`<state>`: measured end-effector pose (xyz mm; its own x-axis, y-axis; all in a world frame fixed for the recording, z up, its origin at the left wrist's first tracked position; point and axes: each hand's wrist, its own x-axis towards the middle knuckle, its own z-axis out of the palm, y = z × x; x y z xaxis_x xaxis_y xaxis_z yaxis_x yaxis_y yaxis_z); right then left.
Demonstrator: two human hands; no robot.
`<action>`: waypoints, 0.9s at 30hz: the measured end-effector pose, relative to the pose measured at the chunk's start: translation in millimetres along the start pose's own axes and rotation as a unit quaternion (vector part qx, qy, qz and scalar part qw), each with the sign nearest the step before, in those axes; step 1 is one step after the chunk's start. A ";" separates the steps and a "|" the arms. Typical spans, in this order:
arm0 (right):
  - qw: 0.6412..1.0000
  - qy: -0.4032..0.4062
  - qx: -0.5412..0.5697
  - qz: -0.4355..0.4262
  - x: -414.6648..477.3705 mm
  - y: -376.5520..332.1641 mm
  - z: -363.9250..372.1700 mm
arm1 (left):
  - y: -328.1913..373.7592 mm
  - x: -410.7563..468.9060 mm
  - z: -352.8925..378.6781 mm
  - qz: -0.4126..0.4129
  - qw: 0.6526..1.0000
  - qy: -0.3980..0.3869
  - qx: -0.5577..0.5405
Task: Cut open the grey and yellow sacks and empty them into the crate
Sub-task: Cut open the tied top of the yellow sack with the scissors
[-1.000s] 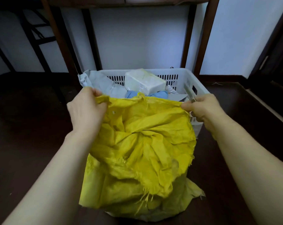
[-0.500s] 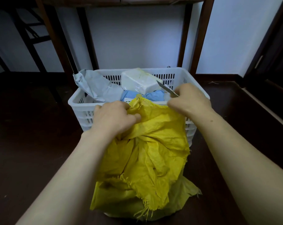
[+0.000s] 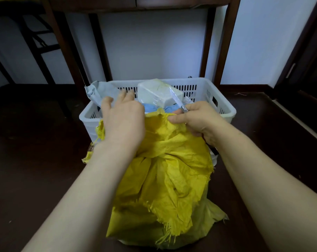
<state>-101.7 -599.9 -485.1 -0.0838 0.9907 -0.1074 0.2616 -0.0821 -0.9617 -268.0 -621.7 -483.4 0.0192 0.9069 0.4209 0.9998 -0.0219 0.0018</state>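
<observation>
A crumpled yellow sack [image 3: 168, 179] with frayed edges leans against the near wall of a white slatted crate [image 3: 225, 110]. My right hand [image 3: 197, 119] pinches the sack's top edge and grips a small knife [image 3: 177, 101], blade pointing up and away over the crate. With fingers spread, my left hand [image 3: 123, 117] reaches over the sack's upper left part toward the crate. In the crate lie a white wrapped block [image 3: 156, 91], something blue [image 3: 152, 108] and a grey sack [image 3: 99, 91] draped over the left rim.
The crate stands on a dark floor [image 3: 36, 170] under a dark wooden table, whose legs [image 3: 225, 42] rise just behind it. A pale wall lies beyond. A dark door frame [image 3: 299, 60] runs along the right side.
My left hand has let go of the sack's top edge and opened, moving up over the crate's near rim. The right hand kept its hold on the sack and knife.
</observation>
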 end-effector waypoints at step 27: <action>0.929 -0.063 -0.347 -0.111 -40.7 -56.3 2.4 | 1.7 -3.1 12.8 -0.135 0.937 0.023 -0.322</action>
<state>-115.4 -635.8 -427.2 -0.3103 0.9506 0.0034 0.7778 0.2560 -0.5739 -266.1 -619.1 -496.3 -0.2485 0.8969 0.3659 0.7539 -0.0582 0.6544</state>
